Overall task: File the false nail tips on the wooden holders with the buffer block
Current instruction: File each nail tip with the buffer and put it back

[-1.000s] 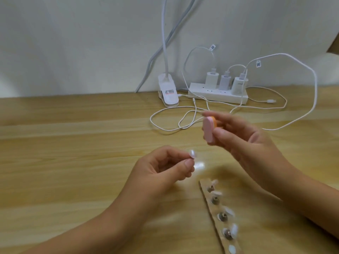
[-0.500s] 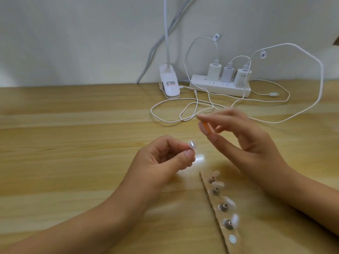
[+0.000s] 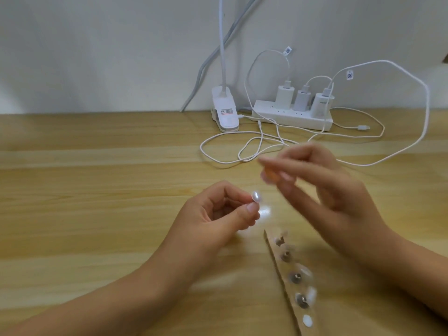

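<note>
My left hand [image 3: 215, 214] is above the middle of the table and pinches a small clear false nail tip [image 3: 328, 196] between thumb and forefinger; what the tip is mounted on is hidden in my fingers. My right hand [image 3: 322, 190] hovers just right of it, blurred, with the pink and orange buffer block [image 3: 270, 177] held between its fingertips, mostly hidden. The block is a short way up and right of the tip, not touching it. A brown strip holder [image 3: 278, 265] lies on the table below my hands with several nail tips [image 3: 306, 272] on metal studs.
At the back of the wooden table [image 3: 97, 190] stand a white power strip [image 3: 291, 117] with three chargers and a white clip lamp base [image 3: 224, 112]. Loose white cables [image 3: 242, 151] loop across the table behind my hands. A wall closes off the back.
My right hand has turned the buffer block so less of it shows and has dropped closer to the nail tip. My left hand has held still with the tip.
</note>
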Motion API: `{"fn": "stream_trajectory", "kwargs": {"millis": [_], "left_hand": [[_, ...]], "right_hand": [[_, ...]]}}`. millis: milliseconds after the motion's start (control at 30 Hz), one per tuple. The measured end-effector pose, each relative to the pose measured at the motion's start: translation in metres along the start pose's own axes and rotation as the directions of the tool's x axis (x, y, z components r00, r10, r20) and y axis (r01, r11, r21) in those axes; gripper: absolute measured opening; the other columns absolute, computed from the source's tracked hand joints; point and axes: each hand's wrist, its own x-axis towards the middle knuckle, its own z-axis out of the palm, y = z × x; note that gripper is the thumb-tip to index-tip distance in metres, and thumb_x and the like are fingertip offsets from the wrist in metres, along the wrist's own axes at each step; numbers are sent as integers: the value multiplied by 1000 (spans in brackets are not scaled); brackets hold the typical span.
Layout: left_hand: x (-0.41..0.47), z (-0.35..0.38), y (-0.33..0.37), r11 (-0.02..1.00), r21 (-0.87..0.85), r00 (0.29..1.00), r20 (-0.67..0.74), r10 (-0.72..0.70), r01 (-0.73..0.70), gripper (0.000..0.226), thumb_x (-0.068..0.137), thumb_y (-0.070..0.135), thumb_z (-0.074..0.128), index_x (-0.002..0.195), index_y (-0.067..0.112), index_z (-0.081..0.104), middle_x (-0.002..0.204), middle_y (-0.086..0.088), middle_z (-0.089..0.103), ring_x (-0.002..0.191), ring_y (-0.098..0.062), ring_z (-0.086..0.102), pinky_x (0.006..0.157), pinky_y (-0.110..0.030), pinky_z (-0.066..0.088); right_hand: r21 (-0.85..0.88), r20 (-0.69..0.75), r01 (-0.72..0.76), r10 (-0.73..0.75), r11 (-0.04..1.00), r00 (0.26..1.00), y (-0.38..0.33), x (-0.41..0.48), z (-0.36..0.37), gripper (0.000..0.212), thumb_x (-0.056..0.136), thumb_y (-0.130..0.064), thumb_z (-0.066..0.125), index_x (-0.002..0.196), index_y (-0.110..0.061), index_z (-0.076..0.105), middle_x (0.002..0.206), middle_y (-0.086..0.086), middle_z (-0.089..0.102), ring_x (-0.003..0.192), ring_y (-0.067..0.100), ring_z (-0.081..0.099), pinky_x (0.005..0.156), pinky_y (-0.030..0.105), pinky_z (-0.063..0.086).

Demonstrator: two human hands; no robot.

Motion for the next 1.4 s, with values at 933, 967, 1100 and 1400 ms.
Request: {"fn": "stream_trajectory", "kwargs": {"millis": [933,967,1100,1400], "left_hand": [[0,-1,3,998,17,996,58,-60,59,14,77,23,68,88,21,77,76,5,72,68,-1,64,65,-11,48],[0,0,3,998,15,996,59,-63,62,13,76,23,69,86,22,78,76,4,72,67,-1,63,65,-11,48],[0,2,1,996,33,995,62,-81,79,8,74,24,70,77,26,77,85,-5,74,69,-5,64,64,-15,49],[0,2,1,996,22,995,56,-83,82,12,71,29,70,79,23,77,78,-3,73,69,-6,64,64,-15,49]], "right_hand": [[747,247,-530,573,401,782,3,14,-10,24,75,-27,78,98,-23,74,75,0,62,67,8,60,62,17,52],[743,255,-538,574,399,778,2,14,-10,20,77,-27,78,96,-22,74,76,1,65,68,9,61,62,17,53],[718,261,-552,570,424,779,-4,13,-7,16,76,-28,70,90,-20,73,73,4,66,61,11,56,59,18,50],[650,254,-573,568,499,783,-4,11,-4,22,76,-28,79,96,-19,77,82,6,70,72,10,63,66,17,54]]}}
